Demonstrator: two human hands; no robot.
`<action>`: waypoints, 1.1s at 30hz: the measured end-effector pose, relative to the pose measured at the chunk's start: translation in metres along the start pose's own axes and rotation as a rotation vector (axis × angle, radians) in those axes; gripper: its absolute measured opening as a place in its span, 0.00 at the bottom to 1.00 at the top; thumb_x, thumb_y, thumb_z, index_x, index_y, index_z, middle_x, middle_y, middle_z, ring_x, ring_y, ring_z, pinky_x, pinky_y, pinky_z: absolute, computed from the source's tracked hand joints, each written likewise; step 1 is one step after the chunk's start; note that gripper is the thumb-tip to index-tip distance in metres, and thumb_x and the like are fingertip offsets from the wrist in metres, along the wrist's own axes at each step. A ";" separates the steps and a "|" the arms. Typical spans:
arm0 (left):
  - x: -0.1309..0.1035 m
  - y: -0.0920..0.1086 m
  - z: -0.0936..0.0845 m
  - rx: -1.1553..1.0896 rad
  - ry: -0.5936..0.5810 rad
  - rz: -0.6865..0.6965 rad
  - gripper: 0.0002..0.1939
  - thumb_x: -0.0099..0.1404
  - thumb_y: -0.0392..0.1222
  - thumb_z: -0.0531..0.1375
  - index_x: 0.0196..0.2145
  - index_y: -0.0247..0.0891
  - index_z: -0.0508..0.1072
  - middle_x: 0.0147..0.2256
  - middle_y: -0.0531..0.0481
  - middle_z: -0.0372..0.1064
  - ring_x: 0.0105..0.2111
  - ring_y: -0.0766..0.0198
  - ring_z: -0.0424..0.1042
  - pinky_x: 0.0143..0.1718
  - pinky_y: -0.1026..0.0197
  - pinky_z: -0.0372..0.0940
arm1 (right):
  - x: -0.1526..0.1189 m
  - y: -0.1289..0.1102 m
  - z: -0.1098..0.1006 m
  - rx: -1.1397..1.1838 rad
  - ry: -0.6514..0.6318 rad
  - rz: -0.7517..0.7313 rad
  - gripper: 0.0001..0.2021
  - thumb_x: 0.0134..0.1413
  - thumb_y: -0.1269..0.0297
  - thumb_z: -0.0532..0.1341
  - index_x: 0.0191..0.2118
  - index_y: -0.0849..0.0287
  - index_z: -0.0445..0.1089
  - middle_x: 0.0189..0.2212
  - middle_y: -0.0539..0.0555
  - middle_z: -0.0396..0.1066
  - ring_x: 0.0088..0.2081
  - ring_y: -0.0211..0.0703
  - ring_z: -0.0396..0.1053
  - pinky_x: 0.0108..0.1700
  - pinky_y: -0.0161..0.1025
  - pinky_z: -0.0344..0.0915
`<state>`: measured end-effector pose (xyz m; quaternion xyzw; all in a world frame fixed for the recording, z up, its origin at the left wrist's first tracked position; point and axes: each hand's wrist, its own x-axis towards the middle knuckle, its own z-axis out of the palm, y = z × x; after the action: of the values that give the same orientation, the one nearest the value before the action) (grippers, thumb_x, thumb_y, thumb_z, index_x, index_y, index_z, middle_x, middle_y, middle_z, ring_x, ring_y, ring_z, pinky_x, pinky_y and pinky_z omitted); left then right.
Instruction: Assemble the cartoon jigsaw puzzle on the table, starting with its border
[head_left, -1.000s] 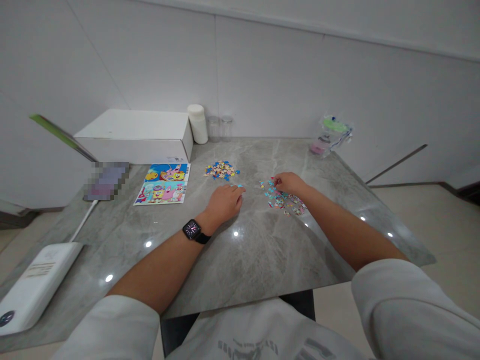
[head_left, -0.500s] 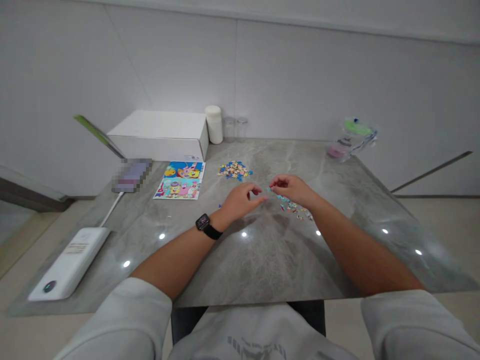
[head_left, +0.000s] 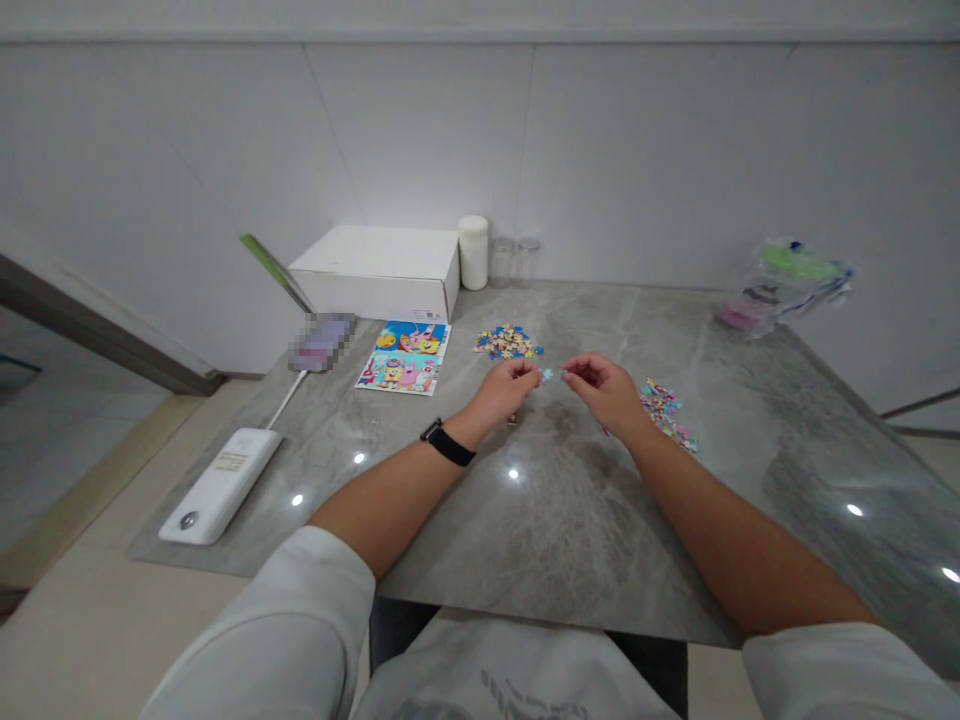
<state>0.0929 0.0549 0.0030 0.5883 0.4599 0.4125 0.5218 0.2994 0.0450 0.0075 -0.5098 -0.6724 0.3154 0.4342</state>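
A power bank lies leftmost, then a cartoon sheet and 1 puzzle pile. Nearer, the left hand pinches 1 pale blue piece above the table. Just right, the right hand has its fingertips drawn together; I cannot tell whether they grip anything. A 2nd pile lies beside that wrist.

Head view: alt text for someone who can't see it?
A left hand holds a light-blue puzzle piece near the right hand above a gray table; two piles of pieces, a cartoon sheet and a white box lie there.
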 end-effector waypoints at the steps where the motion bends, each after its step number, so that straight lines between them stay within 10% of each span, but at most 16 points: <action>1: 0.000 0.001 -0.001 -0.023 0.000 -0.030 0.09 0.66 0.45 0.61 0.31 0.38 0.71 0.27 0.55 0.65 0.25 0.68 0.62 0.29 0.63 0.57 | 0.000 0.000 -0.002 -0.069 0.036 -0.035 0.17 0.59 0.47 0.66 0.43 0.55 0.76 0.36 0.55 0.77 0.37 0.46 0.73 0.44 0.44 0.71; 18: 0.000 0.058 -0.073 0.470 -0.053 0.202 0.08 0.71 0.43 0.59 0.38 0.38 0.75 0.32 0.52 0.73 0.35 0.63 0.70 0.41 0.60 0.65 | 0.030 0.051 -0.102 -0.941 -0.391 0.290 0.05 0.53 0.64 0.66 0.33 0.54 0.81 0.33 0.54 0.82 0.37 0.48 0.78 0.37 0.39 0.64; 26: -0.004 0.072 -0.104 0.749 -0.037 0.282 0.08 0.72 0.40 0.57 0.38 0.38 0.75 0.37 0.50 0.75 0.37 0.61 0.71 0.41 0.59 0.64 | 0.048 -0.016 -0.084 -0.835 -0.320 0.189 0.12 0.61 0.57 0.63 0.43 0.54 0.83 0.41 0.56 0.83 0.40 0.49 0.78 0.43 0.40 0.68; 33: -0.008 0.074 -0.095 0.789 -0.148 0.326 0.09 0.73 0.44 0.58 0.37 0.38 0.76 0.37 0.50 0.76 0.37 0.60 0.72 0.39 0.60 0.64 | 0.047 -0.090 -0.014 -0.363 -0.365 -0.065 0.17 0.64 0.50 0.61 0.44 0.55 0.81 0.35 0.53 0.79 0.35 0.45 0.73 0.39 0.39 0.65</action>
<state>0.0070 0.0667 0.0870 0.8357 0.4447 0.2387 0.2164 0.2706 0.0650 0.1038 -0.4919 -0.8013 0.2625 0.2169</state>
